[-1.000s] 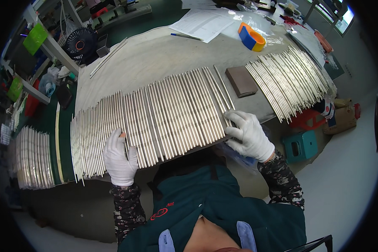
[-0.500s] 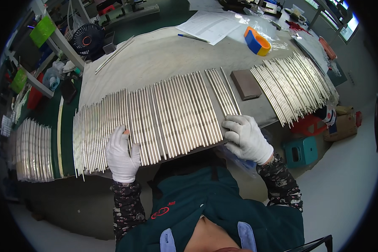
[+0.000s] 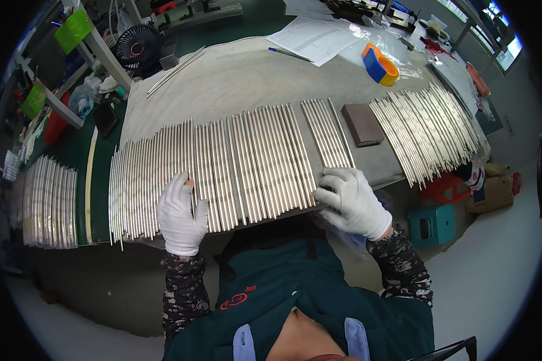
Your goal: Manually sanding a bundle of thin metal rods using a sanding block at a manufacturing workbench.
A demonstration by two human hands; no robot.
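Observation:
Slender silvery metal rods lie side by side in a long row before me. My left hand, in a white glove, rests on their near ends, fingers stretched and thumb apart. A bare fingertip shows through that glove. Across a gap to the right lies a small group of the same rods, with one rod at its right edge. My right hand, also gloved in white, is closed with bent fingers over the near ends of this group. Its fingertips meet the big row's right edge, and it covers the ends beneath.
A brown block separates the small group from another spread of rods. Bundled rods lie far left. Behind are two loose rods, paper sheets, a pen, tape rolls and a fan. A teal stool stands below right.
The view has shifted slightly. My right hand's fingertips have slid left and nearer to me, toward the big row's edge. My left hand keeps its place on the rods.

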